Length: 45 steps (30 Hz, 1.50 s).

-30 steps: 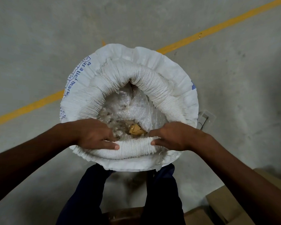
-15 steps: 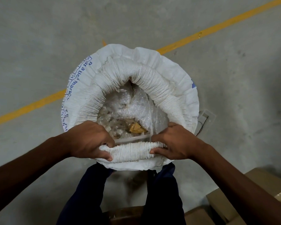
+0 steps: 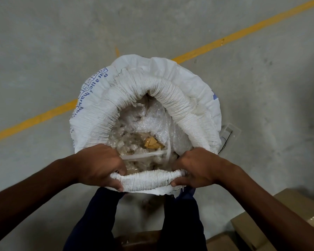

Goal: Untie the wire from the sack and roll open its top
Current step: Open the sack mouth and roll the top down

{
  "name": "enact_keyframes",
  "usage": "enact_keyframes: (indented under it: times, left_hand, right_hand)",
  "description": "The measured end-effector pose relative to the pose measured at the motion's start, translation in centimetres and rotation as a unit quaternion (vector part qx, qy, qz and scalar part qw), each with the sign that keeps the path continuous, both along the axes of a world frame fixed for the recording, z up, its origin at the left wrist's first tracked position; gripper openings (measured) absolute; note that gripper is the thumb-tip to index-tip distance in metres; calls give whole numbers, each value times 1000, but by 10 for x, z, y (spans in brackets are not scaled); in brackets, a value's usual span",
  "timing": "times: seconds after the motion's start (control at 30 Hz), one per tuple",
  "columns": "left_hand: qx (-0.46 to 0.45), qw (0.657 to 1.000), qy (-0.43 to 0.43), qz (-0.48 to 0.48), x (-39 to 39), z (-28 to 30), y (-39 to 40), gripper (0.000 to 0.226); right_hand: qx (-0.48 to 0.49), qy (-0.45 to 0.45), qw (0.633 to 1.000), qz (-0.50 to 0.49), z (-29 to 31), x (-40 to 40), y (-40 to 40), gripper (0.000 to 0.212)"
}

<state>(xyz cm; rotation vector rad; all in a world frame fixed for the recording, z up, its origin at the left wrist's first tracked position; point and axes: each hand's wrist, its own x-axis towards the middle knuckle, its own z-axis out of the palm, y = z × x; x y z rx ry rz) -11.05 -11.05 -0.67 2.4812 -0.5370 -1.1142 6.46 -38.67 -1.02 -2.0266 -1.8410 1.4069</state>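
Observation:
A white woven sack with blue print stands on the concrete floor, its top open and rolled outward into a thick ring. Clear plastic wrap and a scrap of brown tape lie inside it. My left hand grips the near rolled rim at its left end, fingers curled under the roll. My right hand grips the same rim at its right end. A thin black wire lies on the floor just right of the sack.
A yellow painted line crosses the grey floor diagonally behind the sack. Cardboard boxes sit at the lower right. My legs in dark blue trousers stand directly below the sack.
Both hands have pulled the near rim toward me and downward, rolling it further over. The sack's mouth now gapes wider, showing more of the plastic inside.

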Motion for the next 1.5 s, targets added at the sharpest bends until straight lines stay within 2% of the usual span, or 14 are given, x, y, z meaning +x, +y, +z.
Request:
enact_keyframes:
  times: [0.2,0.4,0.53,0.6,0.67,0.73,0.77,0.87,1.0,1.2,1.33,1.5]
  left_hand:
    - [-40,999,4,-12,-2,5,-9,54]
    - [-30,999,24,-12,1,7,-8,55]
    - [11,1000,6,-2,0,1,-6,73]
    - [13,998,-21,56,1,-3,-7,76]
    - [-18,985,-65,158,10,-6,-8,77]
    - [-47,961,-99,255,26,-16,-5,69]
    - [-51,949,-108,293,35,-24,-3,65]
    - [-44,919,-119,374,65,-44,9,65]
    - [-22,888,-149,434,92,-50,20,79]
    - [59,866,-198,455,96,-45,31,107]
    - [99,849,-207,476,92,-35,31,109]
    - [111,848,-216,471,88,-28,30,112]
  right_hand:
    - [-92,5,995,41,8,-4,9,50]
    - [-96,-4,995,40,3,-3,10,59]
    - [-77,-14,997,12,1,-2,11,74]
    - [-46,-13,998,-38,-1,-2,15,73]
    - [17,3,991,-133,-10,0,22,53]
    - [84,8,962,-260,-23,3,34,33]
    - [96,9,942,-322,-29,4,43,32]
    - [59,2,903,-426,-42,8,69,49]
    - [61,-49,875,-478,-48,22,85,65]
    - [81,-178,885,-423,-45,46,86,94]
    - [106,-247,872,-410,-30,55,91,103]
    - [114,-254,871,-406,-23,61,91,107]
